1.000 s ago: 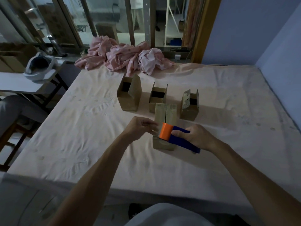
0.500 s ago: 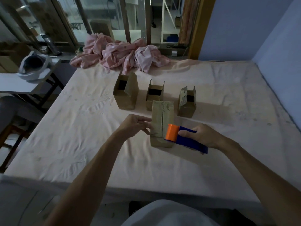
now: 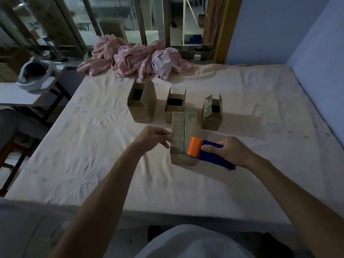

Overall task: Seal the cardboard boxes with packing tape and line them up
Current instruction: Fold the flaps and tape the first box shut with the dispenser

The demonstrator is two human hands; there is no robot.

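A small cardboard box stands near me on the sheet-covered bed, its top flaps folded shut with a seam down the middle. My right hand grips a tape dispenser with a blue handle and orange head; the head sits on the box's near right top corner. My left hand touches the box's left edge with curled fingers. Behind it three more boxes stand in a row with flaps up: a left box, a middle box and a right box.
A heap of pink cloth lies at the bed's far edge. A side table with a bag on it stands to the left. A blue wall bounds the right side. The bed sheet spreads wide around the boxes.
The dispenser head has slid from the middle of the box top toward its near right corner. My left hand stays at the box's left edge.
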